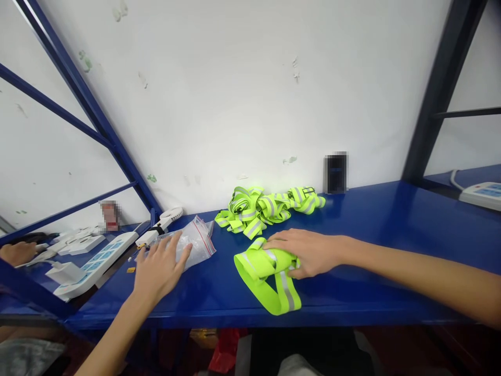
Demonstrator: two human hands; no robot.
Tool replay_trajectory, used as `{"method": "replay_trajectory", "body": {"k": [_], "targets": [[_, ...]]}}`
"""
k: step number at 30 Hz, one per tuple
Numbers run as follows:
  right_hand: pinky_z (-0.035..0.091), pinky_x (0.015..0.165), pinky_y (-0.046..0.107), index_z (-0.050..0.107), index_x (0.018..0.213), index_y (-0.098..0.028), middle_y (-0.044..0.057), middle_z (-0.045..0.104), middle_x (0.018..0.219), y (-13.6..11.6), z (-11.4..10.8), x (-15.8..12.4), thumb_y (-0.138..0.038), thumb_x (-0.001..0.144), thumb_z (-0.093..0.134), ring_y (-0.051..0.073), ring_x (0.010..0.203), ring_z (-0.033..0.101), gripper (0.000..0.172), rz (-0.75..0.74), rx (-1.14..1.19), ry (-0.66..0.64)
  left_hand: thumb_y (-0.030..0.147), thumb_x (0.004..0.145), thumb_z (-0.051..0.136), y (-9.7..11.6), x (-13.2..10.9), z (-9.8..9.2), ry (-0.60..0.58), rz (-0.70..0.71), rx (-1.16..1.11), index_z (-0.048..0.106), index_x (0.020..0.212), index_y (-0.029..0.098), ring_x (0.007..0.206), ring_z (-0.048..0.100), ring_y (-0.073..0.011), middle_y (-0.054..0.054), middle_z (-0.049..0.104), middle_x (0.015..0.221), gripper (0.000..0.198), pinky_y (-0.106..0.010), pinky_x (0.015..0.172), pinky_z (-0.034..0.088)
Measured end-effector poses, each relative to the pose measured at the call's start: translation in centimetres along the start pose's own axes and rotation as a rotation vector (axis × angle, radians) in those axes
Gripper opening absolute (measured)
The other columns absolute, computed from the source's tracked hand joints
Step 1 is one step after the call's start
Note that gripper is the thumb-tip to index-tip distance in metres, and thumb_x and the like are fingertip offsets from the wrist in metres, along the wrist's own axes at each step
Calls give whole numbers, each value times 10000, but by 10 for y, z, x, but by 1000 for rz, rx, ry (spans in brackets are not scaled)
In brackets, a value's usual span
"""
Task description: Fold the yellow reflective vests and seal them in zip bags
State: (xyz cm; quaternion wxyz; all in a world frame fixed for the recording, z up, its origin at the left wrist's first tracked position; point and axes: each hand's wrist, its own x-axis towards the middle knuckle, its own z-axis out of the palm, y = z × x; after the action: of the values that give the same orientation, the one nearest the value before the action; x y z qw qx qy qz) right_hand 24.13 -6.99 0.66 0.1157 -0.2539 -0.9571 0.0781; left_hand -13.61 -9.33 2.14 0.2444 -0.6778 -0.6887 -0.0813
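My right hand (309,253) is closed around a bundle of neon yellow reflective strap (254,263) with grey stripes. A loop of that strap hangs down toward the front of the blue table. Over the left part of the table, my left hand (161,266) has its fingers spread and holds nothing. Just beyond its fingers are clear plastic zip bags (201,243) with a red line along the top; whether the fingertips touch them I cannot tell. Farther back lies a heap of similar reflective straps (270,206), partly rolled and tangled, near the wall.
A white power strip (97,266) with plugs runs along the left side by the blue frame post. A small white fan (171,214) lies behind the bags. A dark blurred object (335,173) stands against the wall. At far left another person's hand (19,253) shows.
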Motion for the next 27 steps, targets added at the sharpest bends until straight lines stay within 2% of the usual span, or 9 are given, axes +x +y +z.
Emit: {"method": "replay_trajectory", "body": {"k": [3, 6, 9, 12, 16, 19, 22, 25, 27], "targets": [[444, 919, 426, 467, 1387, -199, 135, 593, 1296, 3, 5, 10, -313, 765, 637, 323, 1128, 580, 655, 56, -17, 7, 584, 929, 204, -10, 13, 28, -159, -22, -70, 291, 1494, 241, 1352, 395, -348, -151, 423, 1476, 667, -618, 1091, 211], [454, 877, 396, 517, 1347, -217, 108, 656, 1195, 6, 7, 13, -253, 780, 599, 302, 1061, 616, 573, 112, 44, 62, 605, 928, 163, -25, 34, 56, -289, -38, -109, 239, 1510, 272, 1434, 244, -354, -140, 297, 1549, 675, -644, 1106, 127], [447, 887, 391, 549, 1305, -221, 94, 652, 1198, 10, 5, 12, -302, 859, 533, 286, 1064, 607, 453, 163, 193, 153, 645, 910, 178, -35, 52, 78, -454, 3, -142, 228, 1513, 278, 1451, 169, -368, -136, 210, 1576, 707, -653, 1106, 86], [457, 863, 390, 631, 1153, -186, 91, 668, 1123, 14, 1, 9, -356, 874, 531, 277, 1006, 606, 341, 243, 384, 208, 664, 896, 190, -39, 61, 89, -519, 16, -153, 234, 1511, 266, 1440, 176, -402, -162, 184, 1573, 734, -682, 1078, 102], [487, 810, 371, 686, 970, -157, 69, 706, 982, 24, 1, 6, -347, 837, 584, 264, 919, 627, 254, 407, 796, 222, 669, 891, 207, -46, 69, 86, -546, 76, -250, 251, 1504, 286, 1443, 197, -379, -144, 194, 1579, 725, -660, 1087, 126], [511, 795, 335, 666, 1061, -181, 61, 708, 1017, 31, 7, 4, -327, 810, 635, 249, 967, 633, 291, 532, 1093, 353, 614, 919, 201, -52, 75, 75, -405, 61, -279, 360, 1460, 294, 1452, 189, -337, -112, 258, 1569, 648, -606, 1117, 138], [536, 744, 304, 572, 1244, -265, 41, 692, 1096, 35, 12, 3, -297, 778, 680, 223, 978, 642, 479, 618, 1289, 525, 520, 940, 261, -46, 79, 54, -102, 73, -201, 521, 1345, 254, 1434, 189, -356, -129, 336, 1518, 551, -595, 1106, 162], [541, 668, 298, 497, 1317, -328, 24, 700, 1071, 34, 14, 5, -291, 788, 669, 204, 883, 668, 558, 676, 1444, 591, 428, 950, 299, -16, 78, 22, 196, 50, -272, 587, 1249, 220, 1375, 285, -338, -137, 435, 1425, 464, -550, 1094, 229], [539, 681, 297, 516, 1285, -317, 18, 708, 1047, 31, 12, 7, -274, 805, 647, 192, 857, 673, 500, 664, 1534, 622, 413, 949, 319, 21, 72, -1, 301, 118, -447, 562, 1250, 208, 1318, 374, -290, -123, 489, 1363, 438, -485, 1106, 267]]}}
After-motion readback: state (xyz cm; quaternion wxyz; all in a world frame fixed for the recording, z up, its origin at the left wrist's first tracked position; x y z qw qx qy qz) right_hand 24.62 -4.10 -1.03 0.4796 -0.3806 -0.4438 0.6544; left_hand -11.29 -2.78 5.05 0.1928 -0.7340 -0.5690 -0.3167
